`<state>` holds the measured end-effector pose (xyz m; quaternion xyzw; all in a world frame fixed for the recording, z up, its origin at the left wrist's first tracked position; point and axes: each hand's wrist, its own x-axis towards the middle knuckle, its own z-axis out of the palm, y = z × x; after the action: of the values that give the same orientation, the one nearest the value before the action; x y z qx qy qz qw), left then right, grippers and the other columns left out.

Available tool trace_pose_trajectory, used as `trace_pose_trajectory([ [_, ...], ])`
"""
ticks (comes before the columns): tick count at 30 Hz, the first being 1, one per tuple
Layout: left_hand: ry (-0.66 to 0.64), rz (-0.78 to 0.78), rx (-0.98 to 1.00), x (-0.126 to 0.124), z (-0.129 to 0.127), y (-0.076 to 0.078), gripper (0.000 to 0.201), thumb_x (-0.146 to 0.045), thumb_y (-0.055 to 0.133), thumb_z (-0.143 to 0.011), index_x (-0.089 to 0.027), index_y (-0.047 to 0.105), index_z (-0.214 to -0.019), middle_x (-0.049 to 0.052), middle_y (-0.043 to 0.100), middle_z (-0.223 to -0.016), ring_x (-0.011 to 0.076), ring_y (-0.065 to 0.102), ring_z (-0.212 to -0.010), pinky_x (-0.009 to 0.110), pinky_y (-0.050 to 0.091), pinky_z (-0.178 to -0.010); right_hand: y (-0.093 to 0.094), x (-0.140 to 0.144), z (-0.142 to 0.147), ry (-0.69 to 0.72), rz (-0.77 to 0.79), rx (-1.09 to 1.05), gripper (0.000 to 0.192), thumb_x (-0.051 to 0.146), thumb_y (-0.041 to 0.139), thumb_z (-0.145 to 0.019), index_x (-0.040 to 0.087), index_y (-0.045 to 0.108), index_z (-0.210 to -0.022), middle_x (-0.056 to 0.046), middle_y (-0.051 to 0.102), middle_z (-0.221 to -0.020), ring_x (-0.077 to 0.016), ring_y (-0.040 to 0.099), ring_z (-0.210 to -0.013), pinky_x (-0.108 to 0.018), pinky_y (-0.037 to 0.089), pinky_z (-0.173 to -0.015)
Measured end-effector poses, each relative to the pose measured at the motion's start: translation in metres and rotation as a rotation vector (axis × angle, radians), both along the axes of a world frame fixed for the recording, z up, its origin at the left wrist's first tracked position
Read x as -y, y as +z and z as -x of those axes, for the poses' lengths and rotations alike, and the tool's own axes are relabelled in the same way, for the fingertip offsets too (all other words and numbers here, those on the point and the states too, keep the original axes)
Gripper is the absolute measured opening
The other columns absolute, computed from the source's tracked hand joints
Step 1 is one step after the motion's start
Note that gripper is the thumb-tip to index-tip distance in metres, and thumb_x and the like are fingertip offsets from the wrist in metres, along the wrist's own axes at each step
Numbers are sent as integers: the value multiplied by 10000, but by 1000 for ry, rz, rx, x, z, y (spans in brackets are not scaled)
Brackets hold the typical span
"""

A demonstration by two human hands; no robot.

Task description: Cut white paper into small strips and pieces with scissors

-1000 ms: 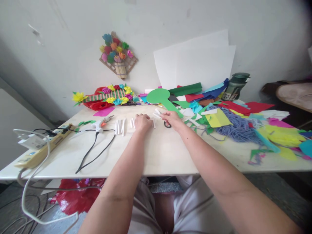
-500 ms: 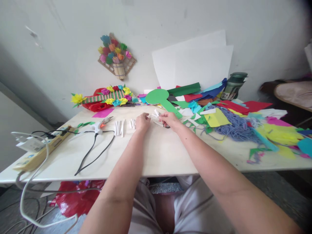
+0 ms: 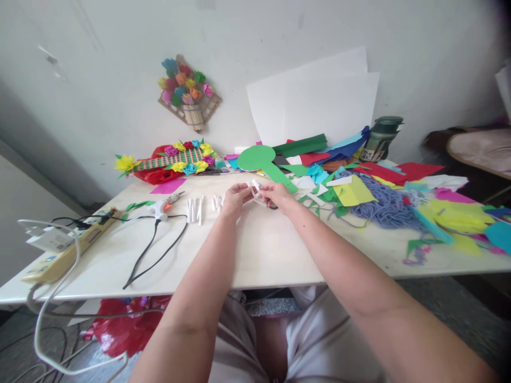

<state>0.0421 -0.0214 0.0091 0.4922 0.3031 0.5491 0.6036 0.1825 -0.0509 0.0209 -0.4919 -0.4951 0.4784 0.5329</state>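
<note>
My left hand (image 3: 235,198) and my right hand (image 3: 278,194) meet above the middle of the pale table (image 3: 255,250). Between their fingertips they pinch a small white paper strip (image 3: 255,186). A black scissors handle (image 3: 273,206) shows just under my right hand, which may also be holding it. Several short white paper rolls (image 3: 197,208) lie on the table left of my left hand. A green paper paddle shape (image 3: 261,160) lies just beyond both hands.
A glue gun (image 3: 164,204) with a black cord lies left, beside a power strip (image 3: 64,247). Coloured paper scraps and blue yarn (image 3: 383,200) cover the right side. Paper flower crafts (image 3: 175,158) and white sheets (image 3: 315,106) stand at the back wall, with a dark green jar (image 3: 380,139).
My left hand has lifted off the table and moved right to meet my right hand. Both now pinch the white strip that the right hand held alone.
</note>
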Motion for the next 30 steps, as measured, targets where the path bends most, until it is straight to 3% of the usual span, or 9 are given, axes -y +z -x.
trace_pose_trajectory([
  [9,-53,-35,-47,-4,0,-3,348,-278,732,-593,-125,613,-883,65,680,-830,142,631,-732,319,447,-826,4,4,2,-50,28,27,21,110,606,-727,124,614,-713,66,460,-383,-43,391,-313,-150,317,-302],
  [23,-98,-25,13,0,-2,-1,337,-276,735,-593,-129,588,-858,55,681,-788,148,640,-686,335,453,-812,4,4,2,5,-13,27,107,121,629,-692,128,562,-609,52,488,-400,-45,397,-326,-161,317,-322],
  [30,-45,-13,-53,2,-3,0,269,-333,736,-601,-132,560,-632,24,632,-628,130,616,-612,311,451,-778,1,3,2,70,-12,6,104,136,673,-653,131,577,-613,44,521,-433,-41,416,-351,-154,317,-329],
])
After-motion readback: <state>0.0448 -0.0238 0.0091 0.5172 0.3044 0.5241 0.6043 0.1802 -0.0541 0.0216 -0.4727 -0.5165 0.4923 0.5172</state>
